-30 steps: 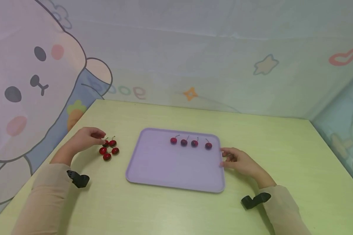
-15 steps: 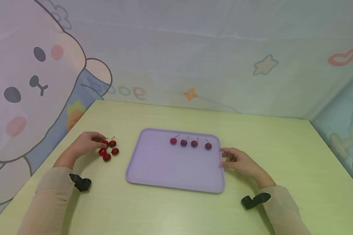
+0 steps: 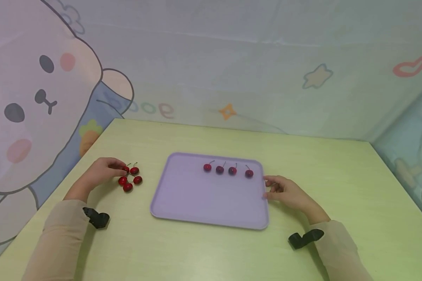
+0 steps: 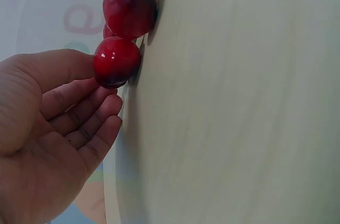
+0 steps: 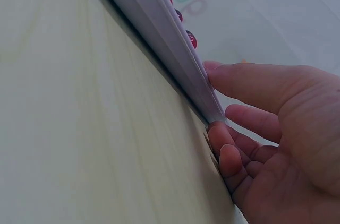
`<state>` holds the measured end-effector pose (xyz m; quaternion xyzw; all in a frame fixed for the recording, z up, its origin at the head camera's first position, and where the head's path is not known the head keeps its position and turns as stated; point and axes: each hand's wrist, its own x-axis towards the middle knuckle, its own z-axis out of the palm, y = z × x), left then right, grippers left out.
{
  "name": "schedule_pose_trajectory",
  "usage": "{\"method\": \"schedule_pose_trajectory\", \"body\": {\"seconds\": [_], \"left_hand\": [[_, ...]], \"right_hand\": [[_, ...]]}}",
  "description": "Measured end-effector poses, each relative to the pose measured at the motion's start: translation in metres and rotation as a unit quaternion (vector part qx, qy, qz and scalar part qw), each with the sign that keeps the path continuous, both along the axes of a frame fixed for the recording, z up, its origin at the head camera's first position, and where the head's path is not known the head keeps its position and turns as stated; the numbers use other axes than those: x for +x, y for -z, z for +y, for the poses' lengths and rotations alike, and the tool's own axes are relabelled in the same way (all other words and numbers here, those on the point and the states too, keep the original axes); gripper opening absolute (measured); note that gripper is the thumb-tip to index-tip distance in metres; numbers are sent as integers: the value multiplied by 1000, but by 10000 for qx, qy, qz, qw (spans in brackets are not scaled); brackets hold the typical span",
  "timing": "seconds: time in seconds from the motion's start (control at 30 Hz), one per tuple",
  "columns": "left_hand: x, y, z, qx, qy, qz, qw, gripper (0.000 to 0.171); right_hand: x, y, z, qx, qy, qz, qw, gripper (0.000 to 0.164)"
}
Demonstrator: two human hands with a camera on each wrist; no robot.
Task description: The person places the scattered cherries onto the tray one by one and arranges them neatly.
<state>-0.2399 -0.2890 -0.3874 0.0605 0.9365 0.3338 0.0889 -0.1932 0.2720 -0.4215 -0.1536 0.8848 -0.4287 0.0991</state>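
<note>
My left hand (image 3: 103, 171) is at a ring of several red cherries on the table's left side. Its thumb and fingertips pinch the back-left cherry (image 3: 126, 169), which they partly cover. In the left wrist view a nearer cherry (image 4: 117, 60) hides the fingertips. Other cherries of the group, such as the front one (image 3: 127, 187), rest on the table. My right hand (image 3: 286, 194) holds the right edge of a lilac tray (image 3: 211, 224). In the right wrist view its thumb lies on the tray's rim (image 5: 175, 38), fingers curled against the side.
Several dark red cherries with stems, one of them a cherry (image 3: 249, 173) near the right rim, stand in a row along the tray's far side. The pale yellow table (image 3: 204, 253) ends at a printed cloth backdrop (image 3: 211, 70) behind and at the sides.
My left hand has shifted slightly right and toward me, and its fingers have closed in on the back-left cherry. My right hand and the tray have stayed put.
</note>
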Motion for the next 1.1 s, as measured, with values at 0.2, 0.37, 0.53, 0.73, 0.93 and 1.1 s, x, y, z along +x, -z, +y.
{"method": "schedule_pose_trajectory", "body": {"seconds": [0.2,0.37,0.53,0.73,0.93,1.1], "left_hand": [[0,1,1,9,-104,52,9999,42],[1,-5,2,53,-195,264,9994,39],[1,-14,7,251,-230,436,9985,40],[-1,-25,21,404,-203,534,9975,40],[-4,-36,43,658,-66,602,9960,38],[-7,-43,63,804,88,583,9950,36]], "right_hand": [[0,-2,-1,32,-16,-8,10000,61],[0,-3,-1,50,-15,-35,10000,61],[2,-5,-2,5,-21,-48,10000,60],[3,-5,-3,-53,-41,-43,10000,60],[2,-3,-2,-49,-22,-48,10000,59],[0,0,0,-38,2,-66,10000,60]]}}
